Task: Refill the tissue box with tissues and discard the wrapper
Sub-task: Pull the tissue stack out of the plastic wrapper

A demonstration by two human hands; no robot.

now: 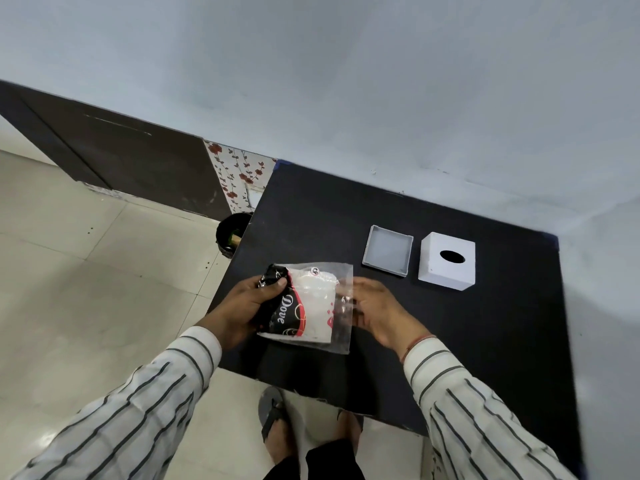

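Head view, looking down on a black table (450, 341) set against a pale wall (346, 81).

Tissue pack (304, 306): clear plastic wrapper with a black and red printed end marked "Dove", white tissues visible inside; held over the near left part of the table, between 2 hands.

Left hand (242, 306): closed round the printed black end of the pack, thumb (277, 285) pressed on top, remaining fingers curled beneath and mostly hidden.

Right hand (377, 310): placed at the clear, loose end of the wrapper, fingers (349, 289) lying close together behind the transparent film; whether pinching the film or only resting against it, cannot tell.

Tissue box cover (446, 265): white cube with an oval opening on top, standing on the table well beyond the right hand.

Box base (388, 254): shallow grey tray, open side up, just beside the cover on its left, not touching it.

Dark bin (230, 237): on the tiled floor (86, 271) at the table's far left edge, partly hidden by the tabletop.

Striped sleeves (138, 410) on both forearms; red thread (415, 342) at the right wrist; 2 feet in sandals (273, 417) below the near table edge.
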